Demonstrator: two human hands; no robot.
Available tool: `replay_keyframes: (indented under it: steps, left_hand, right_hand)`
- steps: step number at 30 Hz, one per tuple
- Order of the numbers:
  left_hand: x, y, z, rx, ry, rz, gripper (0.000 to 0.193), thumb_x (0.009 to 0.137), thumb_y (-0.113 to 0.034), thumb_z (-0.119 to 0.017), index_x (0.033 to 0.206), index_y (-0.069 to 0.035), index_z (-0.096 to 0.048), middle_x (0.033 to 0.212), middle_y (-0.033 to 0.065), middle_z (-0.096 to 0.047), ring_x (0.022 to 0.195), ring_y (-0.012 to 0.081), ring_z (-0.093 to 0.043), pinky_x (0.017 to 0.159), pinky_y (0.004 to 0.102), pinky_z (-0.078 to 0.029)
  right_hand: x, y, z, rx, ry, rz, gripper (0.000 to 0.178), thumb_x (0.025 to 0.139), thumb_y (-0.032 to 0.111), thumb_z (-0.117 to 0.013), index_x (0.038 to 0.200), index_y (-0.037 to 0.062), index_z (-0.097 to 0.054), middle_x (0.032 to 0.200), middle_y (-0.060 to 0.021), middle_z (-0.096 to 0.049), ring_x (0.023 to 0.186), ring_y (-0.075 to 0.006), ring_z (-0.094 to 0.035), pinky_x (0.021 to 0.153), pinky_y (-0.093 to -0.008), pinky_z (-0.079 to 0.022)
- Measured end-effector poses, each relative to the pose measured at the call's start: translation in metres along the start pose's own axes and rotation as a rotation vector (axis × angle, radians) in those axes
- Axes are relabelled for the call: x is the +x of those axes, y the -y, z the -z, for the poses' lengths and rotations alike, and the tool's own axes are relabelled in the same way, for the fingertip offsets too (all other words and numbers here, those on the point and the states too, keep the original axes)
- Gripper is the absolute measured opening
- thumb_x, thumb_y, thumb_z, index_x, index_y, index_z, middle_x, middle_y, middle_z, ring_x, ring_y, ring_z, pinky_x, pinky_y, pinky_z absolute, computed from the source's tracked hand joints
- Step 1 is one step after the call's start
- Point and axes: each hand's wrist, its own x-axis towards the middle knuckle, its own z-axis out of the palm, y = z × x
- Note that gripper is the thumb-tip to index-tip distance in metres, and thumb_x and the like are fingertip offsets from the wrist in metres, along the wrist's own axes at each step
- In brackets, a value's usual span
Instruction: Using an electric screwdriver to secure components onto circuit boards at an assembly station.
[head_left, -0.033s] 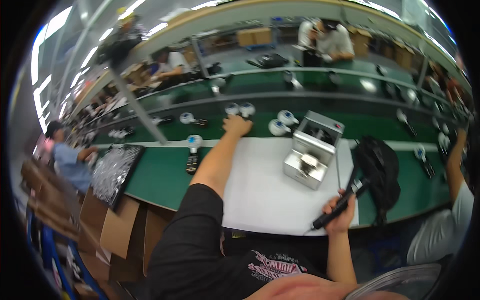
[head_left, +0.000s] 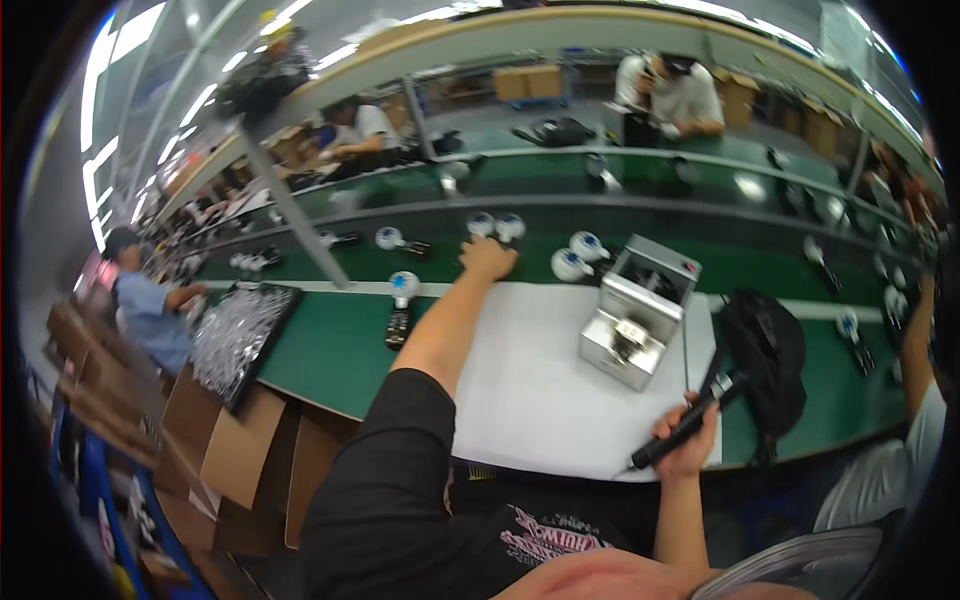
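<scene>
My left hand [head_left: 488,258] reaches to the far side, over the green belt, with its fingers curled round the lower part of a pair of white round-headed devices [head_left: 481,225]. Their handles are hidden under the hand. Near the front edge, my right hand [head_left: 690,450] grips a black pen-shaped electric screwdriver [head_left: 680,435], its thin bit pointing down to the left. Between the hands lies a white sheet [head_left: 530,390]. On it stands a silver metal fixture [head_left: 625,350] with an open lower part. Two more white-headed devices [head_left: 572,263] rest beside its far left corner.
A black bag [head_left: 765,360] lies right of the sheet. One dark-handled device [head_left: 402,305] sits left of my forearm. A tray of shiny clear packets [head_left: 238,335] and open cardboard boxes [head_left: 240,455] are at the left. A co-worker's arm [head_left: 918,320] is at the right.
The whole view has shifted slightly, so things appear a little lower and further right. My left hand stays at the pair of devices, and my right hand still holds the screwdriver.
</scene>
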Motion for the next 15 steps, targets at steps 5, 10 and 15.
replay_keyframes:
  steps: [5, 10, 15]
  left_hand:
    - [-0.033, 0.052, 0.02, 0.028, -0.077, -0.156, 0.057, 0.085, -0.047, -0.065, 0.116, 0.001, -0.069, 0.14, 0.0207, -0.049, 0.123, 0.0434, -0.049, 0.101, 0.0545, -0.044]
    - [-0.089, 0.104, 0.035, 0.011, -0.206, -0.281, 0.051, 0.082, -0.044, -0.068, 0.107, 0.001, -0.07, 0.138, 0.0215, -0.05, 0.12, 0.0422, -0.05, 0.098, 0.0531, -0.045]
    - [-0.148, 0.137, 0.045, 0.008, -0.31, -0.26, 0.051, 0.078, -0.041, -0.073, 0.108, 0.0, -0.069, 0.139, 0.0234, -0.05, 0.122, 0.0433, -0.049, 0.101, 0.0526, -0.042]
  right_hand:
    - [-0.005, 0.002, -0.002, -0.047, 0.033, 0.022, 0.049, 0.105, 0.056, -0.041, 0.118, 0.0103, -0.054, 0.072, -0.004, -0.057, 0.054, -0.0168, -0.051, 0.057, -0.0337, -0.046]
    - [-0.003, 0.005, -0.005, -0.066, 0.043, -0.017, 0.049, 0.105, 0.056, -0.041, 0.115, 0.0101, -0.055, 0.072, -0.004, -0.056, 0.056, -0.0168, -0.052, 0.057, -0.0339, -0.045]
    - [0.002, 0.004, -0.021, -0.077, -0.009, -0.029, 0.052, 0.105, 0.058, -0.04, 0.114, 0.0098, -0.056, 0.071, -0.0041, -0.055, 0.057, -0.0167, -0.051, 0.058, -0.0343, -0.045]
